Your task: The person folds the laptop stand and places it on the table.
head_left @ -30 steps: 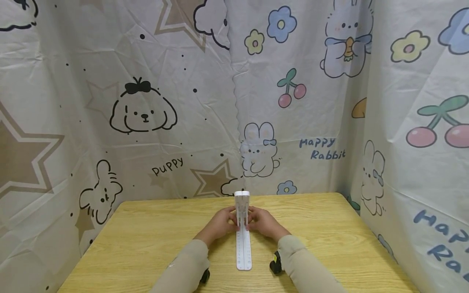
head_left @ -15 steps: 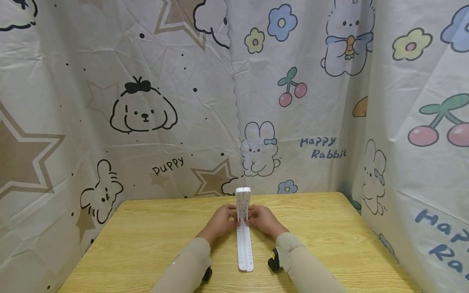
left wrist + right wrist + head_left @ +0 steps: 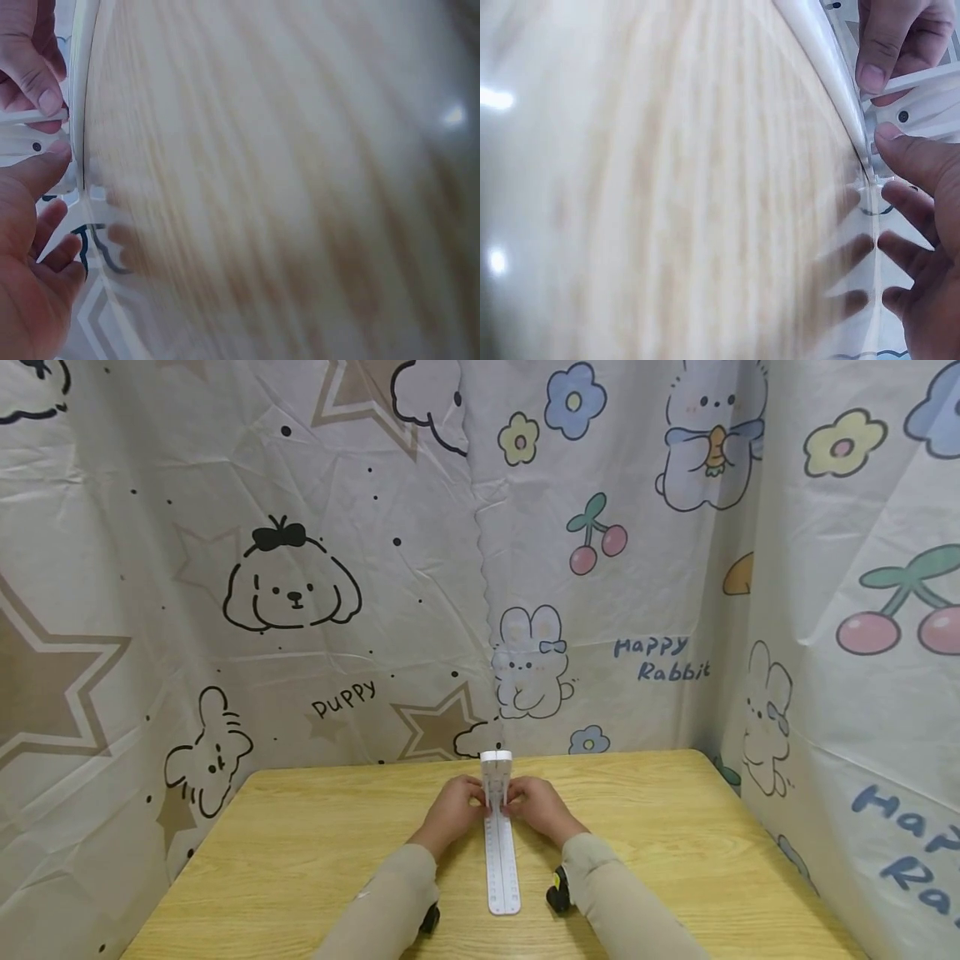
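A white folding stand point(image 3: 502, 868) lies on the table, its long two-railed part pointing toward me and its far part raised upright. My left hand point(image 3: 452, 814) holds the left side near the upright part, and my right hand point(image 3: 542, 808) holds the right side opposite. In the left wrist view, the left hand's thumb point(image 3: 54, 154) presses a white arm of the stand point(image 3: 15, 142). The right wrist view shows the right thumb point(image 3: 891, 133) against its white part point(image 3: 930, 112). Several of the right fingers are spread below. Some fingertips are hidden behind the stand.
A wood-grain table point(image 3: 315, 860) lies beneath both hands. Printed curtains point(image 3: 300, 485) with puppies, rabbits and cherries hang behind it and at both sides. Black wrist devices point(image 3: 558, 892) sit under the cuffs.
The stand's raised top has dipped slightly since half a second ago. Its two near rail ends, offset then, now sit even. Both hands keep hold in nearly the same place.
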Action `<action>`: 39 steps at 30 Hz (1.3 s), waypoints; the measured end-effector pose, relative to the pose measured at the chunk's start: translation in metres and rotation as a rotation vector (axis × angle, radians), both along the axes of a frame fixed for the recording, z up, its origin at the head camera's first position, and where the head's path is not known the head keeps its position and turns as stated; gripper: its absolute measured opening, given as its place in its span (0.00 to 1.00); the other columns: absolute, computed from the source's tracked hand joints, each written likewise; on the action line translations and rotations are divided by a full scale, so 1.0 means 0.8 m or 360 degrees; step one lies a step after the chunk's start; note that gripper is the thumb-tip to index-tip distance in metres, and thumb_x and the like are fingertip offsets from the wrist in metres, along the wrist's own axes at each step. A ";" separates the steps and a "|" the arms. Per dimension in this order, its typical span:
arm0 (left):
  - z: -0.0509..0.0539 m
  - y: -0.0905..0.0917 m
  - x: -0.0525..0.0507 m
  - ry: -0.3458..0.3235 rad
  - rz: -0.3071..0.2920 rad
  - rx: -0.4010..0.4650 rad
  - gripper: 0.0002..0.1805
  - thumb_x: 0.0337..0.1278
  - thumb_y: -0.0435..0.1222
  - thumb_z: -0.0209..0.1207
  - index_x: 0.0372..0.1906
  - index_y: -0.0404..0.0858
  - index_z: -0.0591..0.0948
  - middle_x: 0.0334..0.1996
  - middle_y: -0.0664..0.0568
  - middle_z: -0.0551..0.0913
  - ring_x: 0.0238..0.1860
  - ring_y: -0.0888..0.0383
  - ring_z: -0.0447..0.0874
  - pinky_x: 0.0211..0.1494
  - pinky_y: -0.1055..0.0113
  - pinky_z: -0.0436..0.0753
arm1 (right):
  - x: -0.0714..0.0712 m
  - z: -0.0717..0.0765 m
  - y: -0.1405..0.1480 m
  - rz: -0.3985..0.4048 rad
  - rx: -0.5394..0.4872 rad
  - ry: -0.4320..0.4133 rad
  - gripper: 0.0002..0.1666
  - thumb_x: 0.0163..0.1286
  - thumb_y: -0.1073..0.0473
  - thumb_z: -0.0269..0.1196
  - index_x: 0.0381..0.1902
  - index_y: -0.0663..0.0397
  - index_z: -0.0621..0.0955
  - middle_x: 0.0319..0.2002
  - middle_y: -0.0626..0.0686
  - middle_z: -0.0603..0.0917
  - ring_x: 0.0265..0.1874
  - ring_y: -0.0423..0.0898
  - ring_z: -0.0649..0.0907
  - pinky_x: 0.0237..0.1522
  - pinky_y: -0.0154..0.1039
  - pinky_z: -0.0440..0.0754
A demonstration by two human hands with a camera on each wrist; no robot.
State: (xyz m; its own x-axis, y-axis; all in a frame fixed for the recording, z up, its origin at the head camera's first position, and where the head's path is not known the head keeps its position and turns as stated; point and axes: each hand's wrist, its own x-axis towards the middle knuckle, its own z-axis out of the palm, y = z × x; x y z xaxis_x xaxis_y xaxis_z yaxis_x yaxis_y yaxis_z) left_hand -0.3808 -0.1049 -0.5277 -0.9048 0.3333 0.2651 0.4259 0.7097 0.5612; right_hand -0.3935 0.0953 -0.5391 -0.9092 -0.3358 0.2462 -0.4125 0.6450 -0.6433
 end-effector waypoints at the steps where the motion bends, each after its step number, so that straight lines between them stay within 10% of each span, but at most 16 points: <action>1: 0.000 0.001 0.000 -0.0008 0.0026 -0.0005 0.02 0.52 0.30 0.73 0.29 0.36 0.90 0.52 0.42 0.85 0.57 0.43 0.80 0.67 0.46 0.76 | 0.000 0.001 -0.001 -0.0015 0.0012 0.0011 0.05 0.59 0.63 0.76 0.29 0.50 0.88 0.52 0.54 0.89 0.56 0.55 0.85 0.63 0.53 0.80; 12: 0.009 0.007 0.007 -0.0159 0.0401 0.0020 0.16 0.57 0.42 0.73 0.47 0.38 0.89 0.51 0.47 0.87 0.57 0.45 0.82 0.61 0.48 0.82 | 0.003 0.010 -0.003 -0.0286 0.0052 -0.0081 0.18 0.57 0.52 0.79 0.44 0.52 0.89 0.51 0.54 0.89 0.56 0.56 0.84 0.62 0.54 0.80; 24: 0.010 0.005 -0.002 -0.0163 0.0174 0.0372 0.13 0.60 0.30 0.70 0.50 0.40 0.87 0.51 0.47 0.88 0.56 0.47 0.85 0.61 0.51 0.84 | -0.008 0.013 -0.005 -0.0141 -0.0182 -0.0031 0.16 0.61 0.63 0.75 0.48 0.51 0.88 0.49 0.51 0.90 0.58 0.56 0.84 0.65 0.57 0.78; 39: 0.011 0.000 -0.009 -0.0211 0.0119 0.0368 0.06 0.62 0.30 0.67 0.43 0.36 0.89 0.42 0.50 0.90 0.47 0.55 0.86 0.53 0.56 0.87 | -0.010 0.017 0.000 -0.0034 -0.0343 -0.0131 0.06 0.63 0.66 0.72 0.38 0.53 0.91 0.41 0.51 0.91 0.39 0.41 0.85 0.44 0.38 0.86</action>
State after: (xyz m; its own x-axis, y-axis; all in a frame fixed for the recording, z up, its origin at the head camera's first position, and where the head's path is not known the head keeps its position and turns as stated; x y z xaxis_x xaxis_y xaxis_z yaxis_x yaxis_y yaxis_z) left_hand -0.3876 -0.1048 -0.5186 -0.9564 0.2089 0.2042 0.2894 0.5829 0.7592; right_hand -0.4017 0.0957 -0.5256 -0.9355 -0.2641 0.2347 -0.3405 0.4973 -0.7980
